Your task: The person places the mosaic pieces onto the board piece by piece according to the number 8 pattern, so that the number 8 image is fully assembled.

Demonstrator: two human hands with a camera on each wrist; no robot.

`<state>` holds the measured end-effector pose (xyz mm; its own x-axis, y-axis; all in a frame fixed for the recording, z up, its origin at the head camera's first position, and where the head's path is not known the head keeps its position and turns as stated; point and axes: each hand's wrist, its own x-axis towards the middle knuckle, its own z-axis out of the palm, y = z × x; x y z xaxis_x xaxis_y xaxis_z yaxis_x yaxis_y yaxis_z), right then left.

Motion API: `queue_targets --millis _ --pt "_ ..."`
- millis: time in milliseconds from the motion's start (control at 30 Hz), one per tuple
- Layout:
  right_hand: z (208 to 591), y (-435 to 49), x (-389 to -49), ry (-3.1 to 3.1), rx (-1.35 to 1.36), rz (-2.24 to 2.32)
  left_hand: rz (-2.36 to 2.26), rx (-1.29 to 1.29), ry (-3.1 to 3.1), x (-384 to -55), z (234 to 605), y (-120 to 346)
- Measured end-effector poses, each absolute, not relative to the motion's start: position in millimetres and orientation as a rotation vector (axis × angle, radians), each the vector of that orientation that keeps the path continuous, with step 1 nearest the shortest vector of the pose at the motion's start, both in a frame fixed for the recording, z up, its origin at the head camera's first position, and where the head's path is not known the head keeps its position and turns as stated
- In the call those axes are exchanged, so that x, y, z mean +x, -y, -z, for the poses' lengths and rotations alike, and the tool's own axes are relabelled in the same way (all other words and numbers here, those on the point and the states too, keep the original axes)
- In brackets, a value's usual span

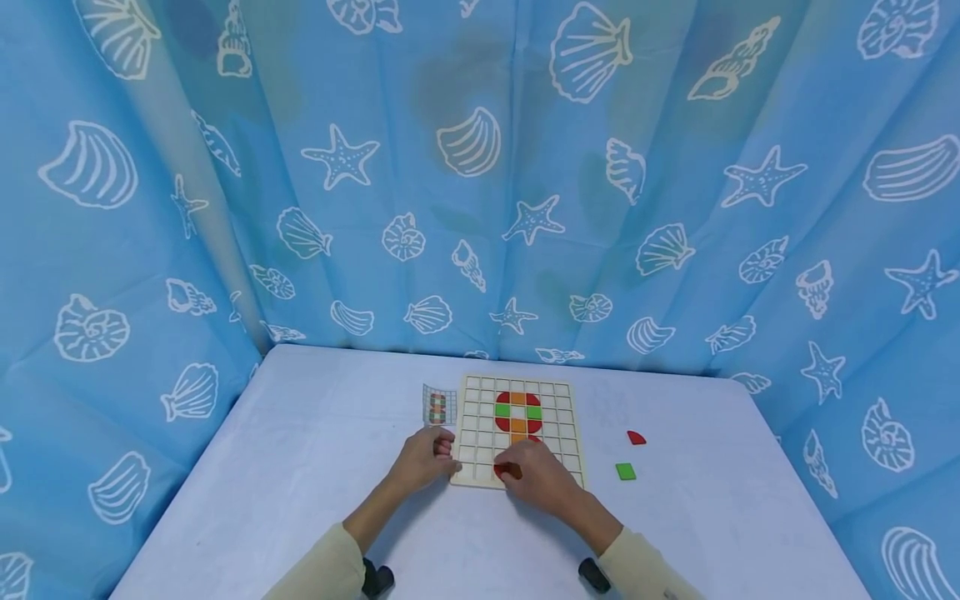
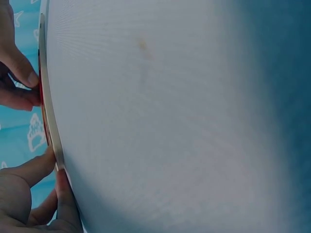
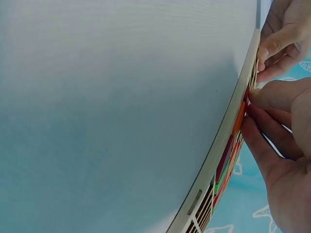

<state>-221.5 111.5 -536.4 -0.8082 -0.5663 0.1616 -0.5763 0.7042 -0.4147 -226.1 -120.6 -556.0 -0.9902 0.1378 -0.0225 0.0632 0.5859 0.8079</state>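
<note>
A wooden grid board (image 1: 483, 417) lies flat, with red, orange and green pieces set in its middle columns around a bare cell. My left hand (image 1: 423, 458) pinches the board's near left corner between thumb and fingers; the left wrist view shows this grip along the board's edge. Over the near part of the board, my right hand (image 1: 543, 479) holds a small red piece (image 1: 498, 471) in its fingertips, right at the board's surface. In the right wrist view, fingers partly cover that red piece, next to an orange piece (image 3: 238, 118). Some cells are hidden under the right hand.
A pattern card (image 1: 438, 407) with a small coloured grid lies against the board's left side. To the right, a red quarter-circle piece (image 1: 636, 437) and a green square piece (image 1: 626, 472) lie loose on the white tablecloth (image 1: 697, 492). A blue shell-print curtain (image 1: 465, 217) hangs behind the table.
</note>
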Motion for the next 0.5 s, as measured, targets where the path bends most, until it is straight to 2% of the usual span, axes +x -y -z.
queue_targets --millis 300,500 --pt "536 -122 -220 2.839 0.92 -0.776 -1.399 0.169 -2.706 -227 555 118" --pt "528 -156 -219 2.849 0.611 -0.816 -1.406 0.165 -2.701 -226 557 120"
